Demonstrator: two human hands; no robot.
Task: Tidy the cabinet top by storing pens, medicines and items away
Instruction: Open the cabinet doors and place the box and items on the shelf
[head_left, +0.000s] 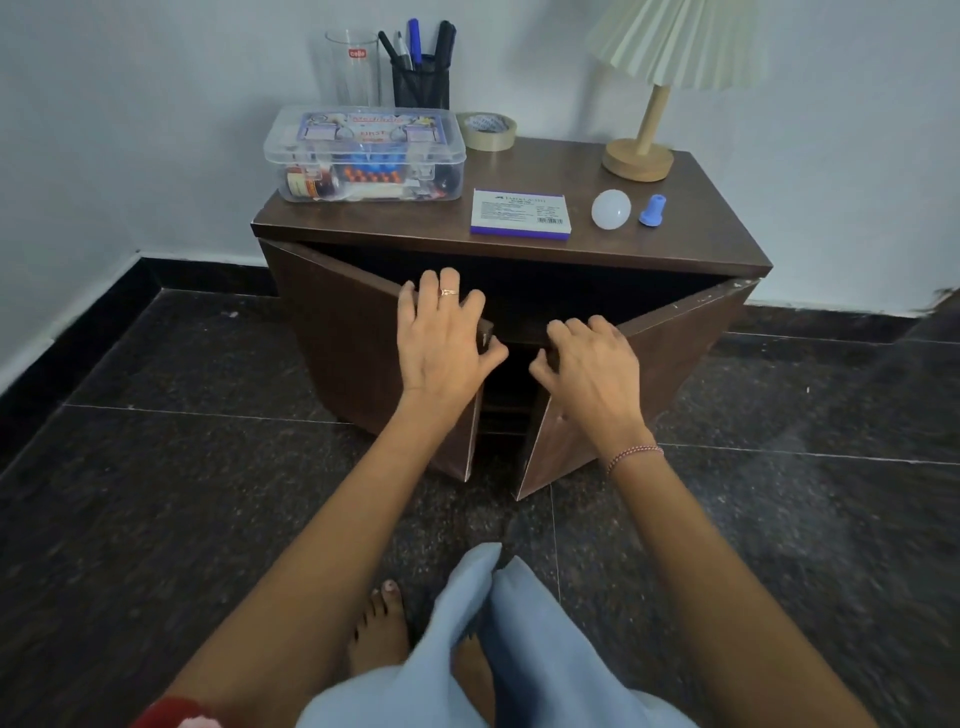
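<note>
A dark wooden cabinet (597, 166) stands against the wall with both doors swung partly open. My left hand (444, 338) grips the top inner corner of the left door (343, 338), and my right hand (587, 369) grips the top inner corner of the right door (675, 353). On the cabinet top are a clear lidded medicine box (363, 150), a black mesh holder with several pens (420, 85), a white and purple flat box (519, 214), a white bulb (611, 209) and a small blue cap (653, 210). The cabinet's inside is dark.
A tall clear glass (353, 67) stands behind the medicine box, a roll of tape (487, 131) lies beside it, and a lamp with a wooden base (638, 160) occupies the back right corner. Dark stone floor surrounds the cabinet. My bare feet and light blue trousers are below.
</note>
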